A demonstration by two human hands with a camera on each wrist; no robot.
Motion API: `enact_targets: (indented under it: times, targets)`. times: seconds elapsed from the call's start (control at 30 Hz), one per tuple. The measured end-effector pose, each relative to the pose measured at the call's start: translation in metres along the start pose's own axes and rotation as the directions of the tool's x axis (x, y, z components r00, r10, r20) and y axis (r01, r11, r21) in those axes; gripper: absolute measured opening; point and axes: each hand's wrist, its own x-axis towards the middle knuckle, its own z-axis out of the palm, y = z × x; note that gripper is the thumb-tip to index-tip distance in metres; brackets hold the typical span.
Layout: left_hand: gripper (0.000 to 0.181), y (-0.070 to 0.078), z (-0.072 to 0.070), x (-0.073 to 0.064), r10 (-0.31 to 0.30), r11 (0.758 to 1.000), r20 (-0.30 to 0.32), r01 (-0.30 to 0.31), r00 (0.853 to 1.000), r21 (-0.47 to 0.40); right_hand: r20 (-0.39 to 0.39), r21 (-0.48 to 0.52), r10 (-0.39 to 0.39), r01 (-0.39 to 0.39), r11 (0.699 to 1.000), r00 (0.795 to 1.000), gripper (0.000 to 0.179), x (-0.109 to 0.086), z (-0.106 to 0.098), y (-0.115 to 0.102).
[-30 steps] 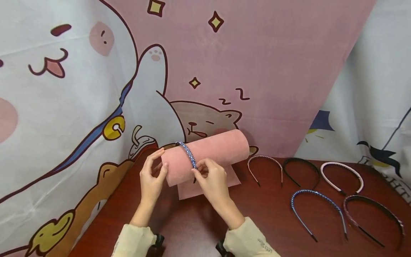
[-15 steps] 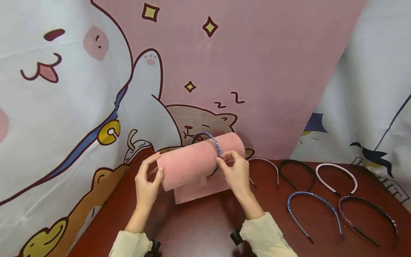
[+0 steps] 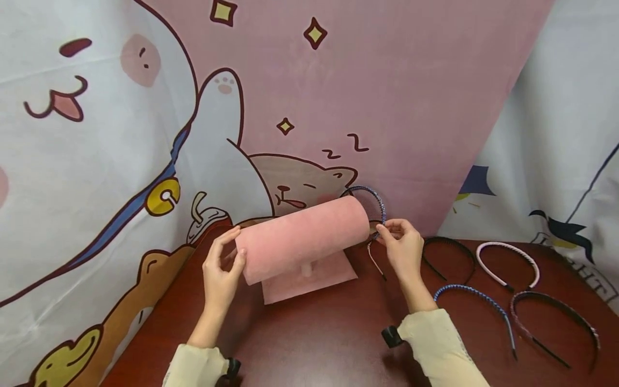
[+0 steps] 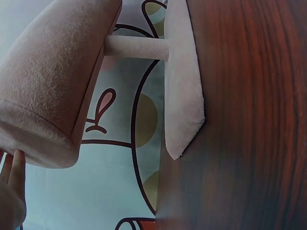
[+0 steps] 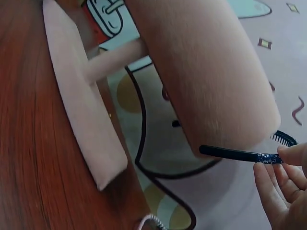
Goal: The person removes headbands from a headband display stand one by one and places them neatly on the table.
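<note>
A pink plush headband stand has a thick horizontal roll on a short post above a flat base. My left hand holds the roll's left end, thumb in front and fingers at the upper edge; only some fingers show in the left wrist view. Just beyond the opposite end, my right hand pinches a glittery blue headband near one leg. Its dark tip passes in front of the roll's end in the right wrist view; its far leg is partly hidden behind the roll.
To the right on the dark red table lie a black headband, a white one, a blue twisted one and a dark purplish one. A thin pale headband is partly covered by my right hand. A cartoon cloth hangs behind.
My right hand has slid the glittery headband rightward along the roll and off its right end. The left hand stays at the left end.
</note>
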Motion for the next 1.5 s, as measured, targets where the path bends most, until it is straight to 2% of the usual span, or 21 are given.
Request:
enact_targets:
  times: [0.17, 0.37, 0.57, 0.87, 1.03, 1.13, 1.27, 1.5]
  targets:
    - [0.038, -0.001, 0.000, 0.000, 0.003, 1.000, -0.002, -0.003, 1.000, 0.001, -0.021, -0.029, 0.003, -0.003, 1.000, 1.000, 0.019, 0.009, -0.010, 0.010]
    - [0.037, -0.001, 0.001, 0.001, 0.009, 1.000, 0.007, -0.009, 1.000, -0.006, -0.052, -0.057, 0.052, -0.055, 0.997, 0.997, 0.020, 0.018, -0.028, 0.015]
    - [0.037, -0.002, 0.000, 0.003, 0.009, 1.000, 0.002, -0.009, 1.000, -0.011, -0.029, -0.067, 0.109, -0.111, 0.992, 0.994, 0.027, 0.021, -0.051, 0.017]
    - [0.037, 0.000, 0.002, 0.004, 0.002, 1.000, -0.001, -0.002, 1.000, -0.012, -0.013, 0.001, 0.234, -0.234, 0.972, 0.972, 0.018, 0.012, -0.083, 0.026]
    - [0.036, 0.000, 0.000, 0.002, 0.012, 1.000, -0.003, -0.012, 1.000, 0.001, -0.014, 0.067, 0.293, -0.291, 0.954, 0.956, 0.012, 0.006, -0.092, 0.034]
    - [0.037, 0.000, -0.001, 0.003, 0.011, 1.000, -0.003, -0.011, 1.000, 0.001, -0.018, 0.085, 0.296, -0.293, 0.952, 0.955, 0.012, 0.004, -0.093, 0.038]
    - [0.037, -0.001, -0.001, 0.005, 0.005, 1.000, -0.010, -0.005, 1.000, -0.006, -0.002, 0.027, 0.267, -0.267, 0.963, 0.964, 0.016, 0.001, -0.094, 0.042]
    - [0.037, 0.000, -0.001, 0.002, 0.016, 1.000, 0.002, -0.016, 1.000, -0.008, 0.038, -0.110, 0.305, -0.299, 0.948, 0.952, 0.029, -0.009, -0.104, 0.047]
